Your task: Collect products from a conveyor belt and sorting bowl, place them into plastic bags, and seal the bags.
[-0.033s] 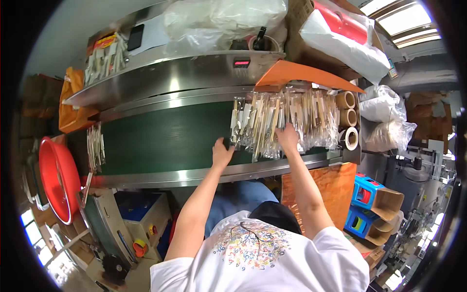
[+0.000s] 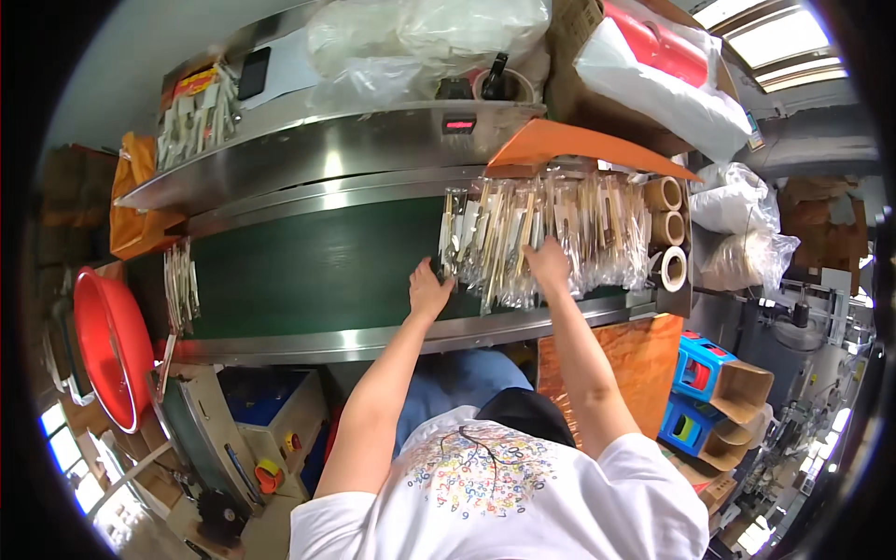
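Note:
A wide heap of clear plastic packets (image 2: 499, 233), with thin pale sticks and white strips inside, covers the right part of the green conveyor belt (image 2: 308, 261). My left hand (image 2: 430, 291) is at the heap's left end, low over the belt. Its fingers and thumb are apart, with the thumb beside the bottom of the leftmost packet. Lying on the middle of the heap, my right hand (image 2: 549, 266) touches the packets with its fingers stretched out. Its fingertips partly cover the packets there.
Smaller bunches of packets lie at the belt's left end (image 2: 182, 285) and on the upper shelf near a phone (image 2: 253, 73). Tape rolls (image 2: 667, 227) stand right of the heap. An orange panel (image 2: 579, 145) overhangs its back. A red basin (image 2: 114, 350) is at the far left.
The view has shifted very slightly. My left hand's fingers have lifted and spread a little; my right hand stays on the packets.

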`<act>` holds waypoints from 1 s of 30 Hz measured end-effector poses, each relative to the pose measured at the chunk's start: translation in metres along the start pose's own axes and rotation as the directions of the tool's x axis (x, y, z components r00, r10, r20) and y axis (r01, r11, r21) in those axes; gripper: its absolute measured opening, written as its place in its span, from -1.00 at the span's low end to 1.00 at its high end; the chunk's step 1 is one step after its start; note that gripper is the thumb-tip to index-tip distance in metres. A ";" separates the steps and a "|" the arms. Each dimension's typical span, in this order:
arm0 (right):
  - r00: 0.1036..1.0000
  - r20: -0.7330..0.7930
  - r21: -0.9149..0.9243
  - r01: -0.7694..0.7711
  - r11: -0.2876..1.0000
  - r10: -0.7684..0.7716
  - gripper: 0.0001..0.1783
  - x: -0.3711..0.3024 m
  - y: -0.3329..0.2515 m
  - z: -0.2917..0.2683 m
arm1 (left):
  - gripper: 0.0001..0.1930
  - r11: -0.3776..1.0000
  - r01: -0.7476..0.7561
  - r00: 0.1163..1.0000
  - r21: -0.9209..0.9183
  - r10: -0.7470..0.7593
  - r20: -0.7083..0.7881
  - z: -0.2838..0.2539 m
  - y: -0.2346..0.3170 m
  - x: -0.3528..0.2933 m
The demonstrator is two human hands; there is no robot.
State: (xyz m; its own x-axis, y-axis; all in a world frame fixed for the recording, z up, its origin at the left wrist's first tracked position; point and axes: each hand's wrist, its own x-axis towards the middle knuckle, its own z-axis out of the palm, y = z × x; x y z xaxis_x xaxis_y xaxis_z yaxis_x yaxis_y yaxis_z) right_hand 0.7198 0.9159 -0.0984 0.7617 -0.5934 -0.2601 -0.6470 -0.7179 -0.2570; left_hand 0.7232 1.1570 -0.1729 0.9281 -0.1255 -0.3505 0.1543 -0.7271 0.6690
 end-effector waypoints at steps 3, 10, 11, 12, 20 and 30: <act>0.961 0.227 -0.051 -0.150 0.987 0.158 -0.30 0.025 -0.008 0.009 | -0.10 0.998 -0.002 0.999 0.060 0.000 0.044 0.021 0.032 0.038; 0.944 0.304 0.078 -0.162 0.984 0.132 -0.59 0.054 0.016 0.046 | 0.12 0.997 0.076 0.951 0.028 -0.081 0.299 0.053 0.066 0.070; 0.940 0.314 0.071 -0.162 0.984 0.132 -0.59 0.053 0.014 0.047 | 0.12 0.992 0.083 0.933 -0.095 -0.044 0.357 0.057 0.063 0.071; 0.946 0.311 0.126 -0.134 0.983 0.089 -0.60 0.050 0.010 0.049 | 0.13 0.983 0.104 0.928 -0.150 -0.042 0.369 0.057 0.062 0.073; 0.796 0.570 0.488 -0.126 0.864 -0.206 -0.57 0.011 -0.077 0.061 | -0.16 0.726 0.467 0.816 -0.504 -0.134 0.562 -0.054 -0.004 0.078; 0.884 0.441 0.594 -0.162 0.788 -0.151 -0.09 -0.037 -0.105 0.123 | -0.28 0.891 0.340 0.932 -0.302 -0.278 0.231 -0.049 -0.047 0.040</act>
State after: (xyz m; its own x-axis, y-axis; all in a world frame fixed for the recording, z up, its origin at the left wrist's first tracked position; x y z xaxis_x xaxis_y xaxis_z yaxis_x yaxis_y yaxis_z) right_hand 0.7558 1.0584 -0.1765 0.7564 -0.2557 -0.6021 -0.6535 -0.2540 -0.7130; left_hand 0.7698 1.2192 -0.1861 0.7442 -0.0710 -0.6642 0.5554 -0.4865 0.6744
